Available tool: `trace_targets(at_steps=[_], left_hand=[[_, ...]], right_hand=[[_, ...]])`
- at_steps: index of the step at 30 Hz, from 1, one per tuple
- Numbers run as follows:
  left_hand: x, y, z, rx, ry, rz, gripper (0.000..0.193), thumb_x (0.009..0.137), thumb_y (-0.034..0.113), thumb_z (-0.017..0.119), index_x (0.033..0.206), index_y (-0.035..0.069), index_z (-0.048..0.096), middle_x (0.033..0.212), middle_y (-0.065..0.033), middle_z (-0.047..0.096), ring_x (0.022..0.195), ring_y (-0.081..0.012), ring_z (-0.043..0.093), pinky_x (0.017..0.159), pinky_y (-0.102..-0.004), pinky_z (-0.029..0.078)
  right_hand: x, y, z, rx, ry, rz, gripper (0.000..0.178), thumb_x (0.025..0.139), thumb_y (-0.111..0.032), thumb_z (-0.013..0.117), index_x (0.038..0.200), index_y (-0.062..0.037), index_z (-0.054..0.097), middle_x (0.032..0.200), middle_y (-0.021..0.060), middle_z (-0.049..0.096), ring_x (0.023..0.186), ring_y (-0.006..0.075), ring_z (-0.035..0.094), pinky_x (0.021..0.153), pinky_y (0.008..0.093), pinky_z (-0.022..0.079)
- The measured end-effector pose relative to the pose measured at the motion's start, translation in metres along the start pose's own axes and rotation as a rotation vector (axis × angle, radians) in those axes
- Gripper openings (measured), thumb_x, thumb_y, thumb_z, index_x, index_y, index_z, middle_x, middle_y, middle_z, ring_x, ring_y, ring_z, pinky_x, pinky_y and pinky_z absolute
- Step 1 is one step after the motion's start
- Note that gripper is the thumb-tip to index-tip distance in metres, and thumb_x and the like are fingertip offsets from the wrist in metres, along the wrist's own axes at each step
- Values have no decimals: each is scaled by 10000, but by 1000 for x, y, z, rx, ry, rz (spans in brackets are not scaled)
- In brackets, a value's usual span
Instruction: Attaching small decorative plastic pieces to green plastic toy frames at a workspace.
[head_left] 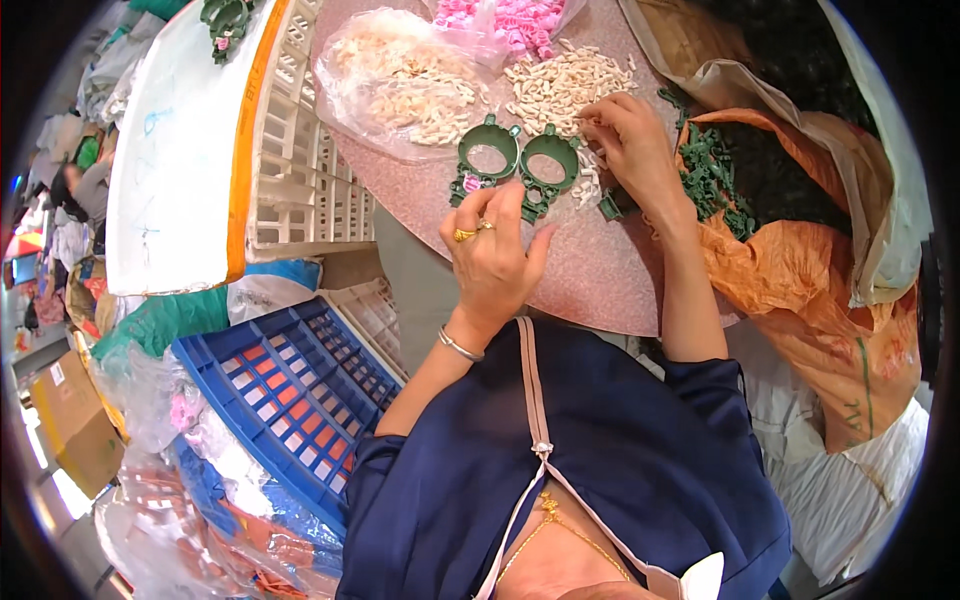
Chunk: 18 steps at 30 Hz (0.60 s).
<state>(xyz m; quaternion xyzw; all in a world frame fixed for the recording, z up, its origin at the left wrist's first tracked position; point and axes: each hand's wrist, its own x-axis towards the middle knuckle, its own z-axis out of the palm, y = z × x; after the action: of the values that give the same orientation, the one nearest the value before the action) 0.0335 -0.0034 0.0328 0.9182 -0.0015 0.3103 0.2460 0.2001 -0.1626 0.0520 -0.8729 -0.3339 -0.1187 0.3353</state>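
A dark green plastic part with two round openings point(490, 135) lies on the pink speckled table point(585, 270). A small pink piece point(471, 183) is set in its lower left section. My left hand point(495, 255) is closed at its near edge, fingertips on the green plastic between the two rings. My right hand point(640, 150) is just right of the part, at the edge of a pile of small off-white pieces point(560, 85). Its fingers are drawn together; whatever is between them is hidden. A few white pieces point(587, 185) lie under that hand, beside a small green piece point(610, 207).
Clear bags of cream pieces point(400, 85) and pink pieces point(510, 22) sit at the table's far side. An orange sack point(780, 270) with green parts point(712, 175) stands right. On the left are a white crate point(300, 150), a white board point(175, 150) and a blue gridded tray point(290, 390).
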Motion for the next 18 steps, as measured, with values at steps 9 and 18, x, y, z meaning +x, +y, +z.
trace_targets(at_steps=[9, 18], left_hand=[[-3, -2, 0, 43, -9, 1, 626, 689, 263, 887, 1216, 72, 607, 972, -17, 706, 1075, -218, 550, 961, -407, 311], [-15, -12, 10, -115, 265, -110, 553, 753, 332, 858, 1159, 63, 597, 1166, -88, 602, 1105, -293, 512, 968, -442, 338]], right_hand=[[-5, 5, -3, -124, -30, 2, 102, 841, -73, 698, 939, -42, 707, 889, 115, 640, 922, 336, 598, 824, 438, 470], [4, -7, 3, 33, 95, 15, 133, 826, -74, 711, 955, -42, 709, 905, 126, 665, 914, 348, 613, 828, 435, 460]])
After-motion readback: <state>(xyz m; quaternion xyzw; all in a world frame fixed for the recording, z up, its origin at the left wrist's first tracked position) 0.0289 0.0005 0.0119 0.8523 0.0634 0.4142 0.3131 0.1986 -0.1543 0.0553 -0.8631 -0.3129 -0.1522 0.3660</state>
